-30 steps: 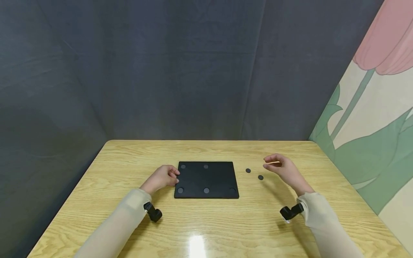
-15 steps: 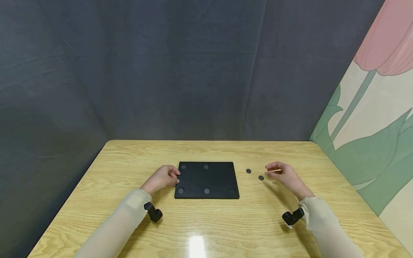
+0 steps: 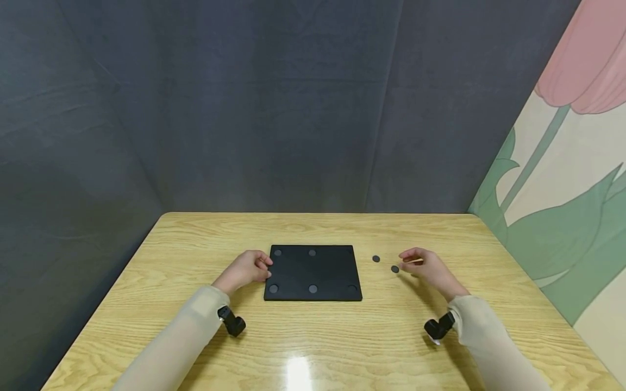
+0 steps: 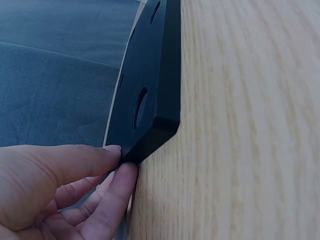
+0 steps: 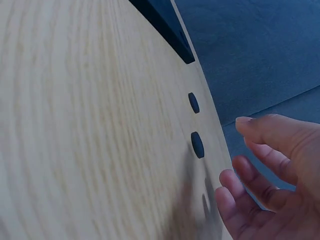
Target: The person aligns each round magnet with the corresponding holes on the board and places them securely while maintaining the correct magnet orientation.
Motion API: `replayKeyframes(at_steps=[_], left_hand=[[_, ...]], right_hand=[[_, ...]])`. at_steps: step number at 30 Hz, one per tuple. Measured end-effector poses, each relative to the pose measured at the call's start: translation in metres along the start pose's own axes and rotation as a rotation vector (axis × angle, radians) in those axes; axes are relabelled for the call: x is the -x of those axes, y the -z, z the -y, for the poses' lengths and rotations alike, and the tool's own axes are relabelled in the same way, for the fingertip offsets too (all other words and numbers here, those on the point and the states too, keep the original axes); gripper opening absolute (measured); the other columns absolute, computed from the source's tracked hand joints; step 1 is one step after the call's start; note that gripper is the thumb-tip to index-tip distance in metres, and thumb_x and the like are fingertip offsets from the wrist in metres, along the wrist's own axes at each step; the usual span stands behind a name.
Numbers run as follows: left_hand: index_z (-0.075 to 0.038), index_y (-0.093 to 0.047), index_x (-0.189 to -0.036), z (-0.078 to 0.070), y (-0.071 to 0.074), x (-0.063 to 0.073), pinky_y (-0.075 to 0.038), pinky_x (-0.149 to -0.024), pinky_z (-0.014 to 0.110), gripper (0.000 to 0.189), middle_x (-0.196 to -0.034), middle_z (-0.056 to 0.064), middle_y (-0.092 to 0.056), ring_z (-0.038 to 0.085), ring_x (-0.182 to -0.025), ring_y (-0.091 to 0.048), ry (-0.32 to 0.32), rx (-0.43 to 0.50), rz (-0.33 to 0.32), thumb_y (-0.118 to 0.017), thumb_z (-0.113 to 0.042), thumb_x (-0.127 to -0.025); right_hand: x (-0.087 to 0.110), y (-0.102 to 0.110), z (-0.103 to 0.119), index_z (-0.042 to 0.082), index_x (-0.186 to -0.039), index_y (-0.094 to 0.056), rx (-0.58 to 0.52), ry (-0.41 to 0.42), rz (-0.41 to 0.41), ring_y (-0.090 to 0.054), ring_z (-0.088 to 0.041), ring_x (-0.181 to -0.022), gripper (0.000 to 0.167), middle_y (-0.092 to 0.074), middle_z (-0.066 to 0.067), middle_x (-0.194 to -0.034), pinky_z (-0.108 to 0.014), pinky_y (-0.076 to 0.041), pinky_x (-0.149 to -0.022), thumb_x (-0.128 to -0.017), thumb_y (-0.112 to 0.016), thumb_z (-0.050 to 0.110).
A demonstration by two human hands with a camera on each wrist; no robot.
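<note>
A flat black rectangular board (image 3: 298,271) lies on the wooden table, with grey circles on its left and middle parts and darker round outlines at its right corners. My left hand (image 3: 246,268) pinches its left edge; in the left wrist view the thumb (image 4: 85,162) lies at the top edge and a finger sits against the side. To the right of the board lie two small dark round discs, a nearer disc (image 3: 395,269) and a farther disc (image 3: 376,259). Close beside the nearer one hovers my right hand (image 3: 432,269), thumb and fingers apart and holding nothing.
The light wooden table (image 3: 313,331) extends around the board and discs. A dark grey curtain (image 3: 293,108) hangs behind and to the left. At the right stands a panel (image 3: 562,190) with a tulip picture. Each sleeve carries a small black camera.
My right hand has come down and nearer to the closer disc, its fingers still apart. The left hand, board and discs stay in place.
</note>
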State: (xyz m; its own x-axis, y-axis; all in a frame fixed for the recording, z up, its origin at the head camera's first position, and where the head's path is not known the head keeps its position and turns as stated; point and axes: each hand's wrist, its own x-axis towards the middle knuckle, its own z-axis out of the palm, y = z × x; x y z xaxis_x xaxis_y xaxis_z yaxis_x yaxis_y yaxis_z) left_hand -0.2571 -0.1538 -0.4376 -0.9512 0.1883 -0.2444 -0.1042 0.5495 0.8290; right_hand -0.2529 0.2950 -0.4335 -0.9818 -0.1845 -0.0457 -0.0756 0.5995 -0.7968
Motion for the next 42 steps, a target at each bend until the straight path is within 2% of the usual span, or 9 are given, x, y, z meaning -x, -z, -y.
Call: replayKeyframes(at_steps=[5, 15, 19, 24, 32, 42], left_hand=[[0.001, -0.062, -0.108, 0.001, 0.000, -0.001, -0.055, -0.073, 0.031, 0.024, -0.091, 0.012, -0.059, 0.019, -0.077, -0.062, 0.002, -0.006, -0.002, -0.064, 0.007, -0.085], [0.001, -0.062, -0.107, -0.001, 0.000, 0.000, -0.054, -0.071, 0.030, 0.025, -0.089, 0.012, -0.059, 0.019, -0.077, -0.061, -0.008, -0.006, 0.001, -0.064, 0.008, -0.083], [0.001, -0.062, -0.107, -0.001, 0.000, 0.000, -0.054, -0.071, 0.030, 0.025, -0.089, 0.012, -0.059, 0.018, -0.077, -0.061, -0.006, -0.003, -0.003, -0.064, 0.008, -0.083], [0.001, -0.063, -0.107, -0.001, 0.000, 0.000, -0.053, -0.070, 0.030, 0.024, -0.090, 0.012, -0.058, 0.019, -0.076, -0.060, -0.004, -0.010, -0.007, -0.065, 0.007, -0.084], [0.000, -0.062, -0.107, -0.001, 0.000, 0.000, -0.053, -0.070, 0.030, 0.024, -0.090, 0.012, -0.059, 0.019, -0.077, -0.060, 0.002, -0.007, -0.006, -0.064, 0.007, -0.084], [0.000, -0.062, -0.107, -0.001, 0.000, 0.001, -0.052, -0.070, 0.030, 0.024, -0.090, 0.012, -0.059, 0.019, -0.077, -0.060, -0.001, -0.014, -0.003, -0.064, 0.007, -0.084]], right_hand=[[-0.002, -0.003, -0.001, -0.006, -0.120, -0.057, 0.013, 0.003, 0.013, -0.060, -0.031, -0.104, 0.039, -0.062, -0.021, -0.113, -0.028, -0.051, -0.078, -0.092, -0.066, 0.020], [-0.002, -0.008, -0.001, -0.008, -0.118, -0.058, 0.026, -0.004, 0.057, -0.058, -0.021, -0.093, 0.037, -0.063, -0.019, -0.106, -0.022, -0.048, -0.072, -0.091, -0.068, 0.014], [-0.004, -0.010, -0.003, -0.009, -0.118, -0.057, 0.008, -0.019, 0.067, -0.055, -0.018, -0.089, 0.036, -0.062, -0.020, -0.107, -0.020, -0.047, -0.070, -0.090, -0.068, 0.010], [-0.005, -0.011, -0.004, -0.010, -0.118, -0.056, -0.009, -0.034, 0.082, -0.053, -0.018, -0.088, 0.037, -0.060, -0.020, -0.108, -0.021, -0.047, -0.069, -0.089, -0.068, 0.009], [-0.008, -0.011, -0.005, -0.009, -0.118, -0.056, -0.025, -0.074, 0.092, -0.050, -0.017, -0.084, 0.037, -0.058, -0.011, -0.098, -0.022, -0.045, -0.066, -0.088, -0.069, 0.009], [-0.009, -0.012, -0.004, -0.010, -0.115, -0.056, -0.026, -0.098, 0.097, -0.046, -0.016, -0.079, 0.034, -0.054, -0.008, -0.091, -0.022, -0.042, -0.061, -0.088, -0.068, 0.006]])
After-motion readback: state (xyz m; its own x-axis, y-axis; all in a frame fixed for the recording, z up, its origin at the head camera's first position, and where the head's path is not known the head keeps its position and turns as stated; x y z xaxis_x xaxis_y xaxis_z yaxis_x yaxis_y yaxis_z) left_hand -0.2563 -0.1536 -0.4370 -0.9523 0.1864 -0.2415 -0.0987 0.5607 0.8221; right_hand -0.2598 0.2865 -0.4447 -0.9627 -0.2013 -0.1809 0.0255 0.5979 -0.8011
